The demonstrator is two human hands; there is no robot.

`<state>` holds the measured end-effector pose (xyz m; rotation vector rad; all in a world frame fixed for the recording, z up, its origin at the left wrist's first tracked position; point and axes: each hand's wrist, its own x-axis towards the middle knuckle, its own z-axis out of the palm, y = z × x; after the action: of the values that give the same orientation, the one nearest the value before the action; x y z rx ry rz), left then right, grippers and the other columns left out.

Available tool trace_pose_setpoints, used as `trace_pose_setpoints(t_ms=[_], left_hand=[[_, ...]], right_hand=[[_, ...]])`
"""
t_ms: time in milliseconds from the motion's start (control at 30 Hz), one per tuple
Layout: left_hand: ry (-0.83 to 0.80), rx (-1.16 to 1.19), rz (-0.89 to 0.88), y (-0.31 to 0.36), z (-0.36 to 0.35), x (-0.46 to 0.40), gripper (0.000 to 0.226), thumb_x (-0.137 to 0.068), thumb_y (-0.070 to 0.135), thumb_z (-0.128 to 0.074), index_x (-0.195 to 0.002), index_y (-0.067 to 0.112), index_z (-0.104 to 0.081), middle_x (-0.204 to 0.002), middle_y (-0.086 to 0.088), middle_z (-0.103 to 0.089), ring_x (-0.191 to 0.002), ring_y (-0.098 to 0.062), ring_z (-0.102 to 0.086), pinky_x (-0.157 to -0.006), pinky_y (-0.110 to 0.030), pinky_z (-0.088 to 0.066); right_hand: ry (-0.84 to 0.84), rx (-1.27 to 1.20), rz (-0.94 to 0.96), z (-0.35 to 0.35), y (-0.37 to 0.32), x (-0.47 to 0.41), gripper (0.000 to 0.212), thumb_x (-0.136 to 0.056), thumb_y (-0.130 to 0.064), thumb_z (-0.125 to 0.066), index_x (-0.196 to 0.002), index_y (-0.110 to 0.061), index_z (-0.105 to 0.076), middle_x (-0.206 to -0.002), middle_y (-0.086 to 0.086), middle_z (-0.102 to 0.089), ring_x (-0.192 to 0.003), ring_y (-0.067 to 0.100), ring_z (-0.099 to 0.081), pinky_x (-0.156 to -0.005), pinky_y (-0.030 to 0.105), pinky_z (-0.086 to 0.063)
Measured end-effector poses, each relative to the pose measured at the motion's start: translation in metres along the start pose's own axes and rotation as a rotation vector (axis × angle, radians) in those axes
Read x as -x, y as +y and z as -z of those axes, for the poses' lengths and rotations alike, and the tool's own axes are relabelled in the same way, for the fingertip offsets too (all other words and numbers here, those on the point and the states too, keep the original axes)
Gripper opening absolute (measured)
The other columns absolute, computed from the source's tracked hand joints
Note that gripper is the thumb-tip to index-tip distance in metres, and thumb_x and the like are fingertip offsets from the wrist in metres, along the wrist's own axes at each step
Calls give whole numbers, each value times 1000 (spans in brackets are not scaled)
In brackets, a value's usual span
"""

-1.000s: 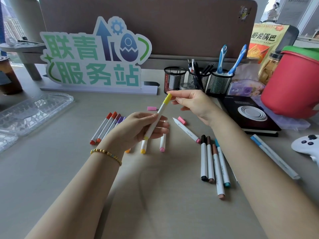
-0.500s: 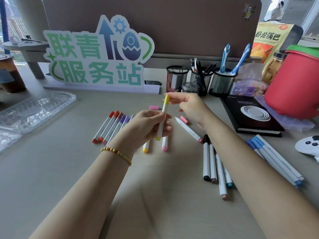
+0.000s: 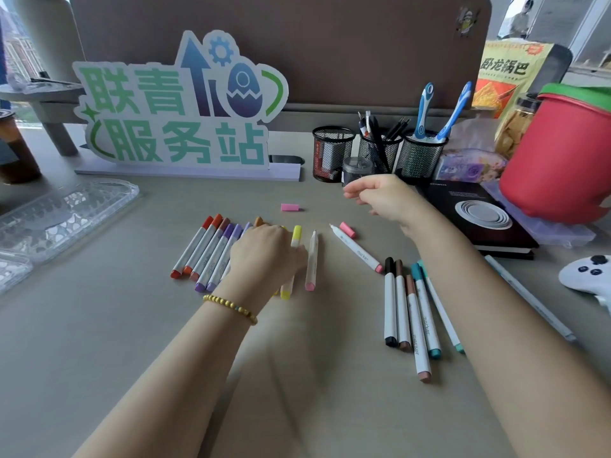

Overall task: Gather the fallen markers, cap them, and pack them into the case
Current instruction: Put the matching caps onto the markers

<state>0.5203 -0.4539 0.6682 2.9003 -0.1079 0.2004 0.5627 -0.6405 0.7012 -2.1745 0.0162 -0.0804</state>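
My left hand [image 3: 264, 256] lies palm down at the desk's middle and holds a capped yellow marker [image 3: 296, 234] down on the desk, beside a row of red, orange and purple markers [image 3: 205, 249]. Just right of it lies an uncapped pink marker [image 3: 311, 259], and a second uncapped one [image 3: 357, 249] lies slanted farther right. One loose pink cap [image 3: 290, 207] sits behind the row, another [image 3: 347, 229] by the slanted marker. My right hand [image 3: 380, 196] hovers above the desk, loosely curled, holding nothing. The clear case [image 3: 62, 213] lies open at the left.
Black, brown and teal markers [image 3: 410, 312] lie grouped at the right, one more marker [image 3: 529, 299] beyond my right arm. Behind stand a sign [image 3: 178, 127], mesh pen cups [image 3: 330, 153], a black book [image 3: 476, 219] and a red container [image 3: 558, 160]. A white game controller [image 3: 585, 276] sits far right.
My left hand has brought the yellow marker down from mid-air onto the desk beside the row. My right hand has let go of its cap end and drawn back to the right.
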Motion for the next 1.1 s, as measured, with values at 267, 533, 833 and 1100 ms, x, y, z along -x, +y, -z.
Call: trace_pose_setpoints(t_ms=[267, 533, 833, 1100], left_hand=[[34, -205, -86, -7, -1, 0, 33, -93, 34, -44, -103, 8, -60, -113, -11, -53, -110, -29, -46, -77, -32, -42], [93, -19, -174, 7, -9, 8, 49, -88, 57, -43, -96, 13, -65, -113, -5, -49, -112, -26, -40, -94, -31, -35], [2, -112, -172, 7, -12, 5, 50, -87, 56, -46, -95, 13, -69, -120, -4, -49, -117, -26, -34, -94, -32, -29], [130, 133, -85, 3, -8, 3, 33, -93, 39, -46, -98, 15, -67, -116, -5, -52, -112, -27, -38, -88, -27, -28]], right_hand=[[-114, 338, -37, -9, -1, 8, 31, -87, -3, -42, -92, -18, -68, -109, 9, -68, -91, 22, -58, -79, 29, -46], [-352, 749, -189, 4, -1, 18, 45, -88, -50, -52, -98, -8, -63, -98, 9, -65, -81, 25, -54, -68, 29, -37], [-419, 844, -175, -13, 0, 14, 35, -83, -38, -59, -63, -15, -42, -65, 4, -47, -61, 23, -44, -61, 29, -33], [-321, 325, -108, 2, -4, 13, 24, -90, -20, -54, -66, -15, -51, -63, 1, -52, -57, 14, -41, -52, 25, -28]])
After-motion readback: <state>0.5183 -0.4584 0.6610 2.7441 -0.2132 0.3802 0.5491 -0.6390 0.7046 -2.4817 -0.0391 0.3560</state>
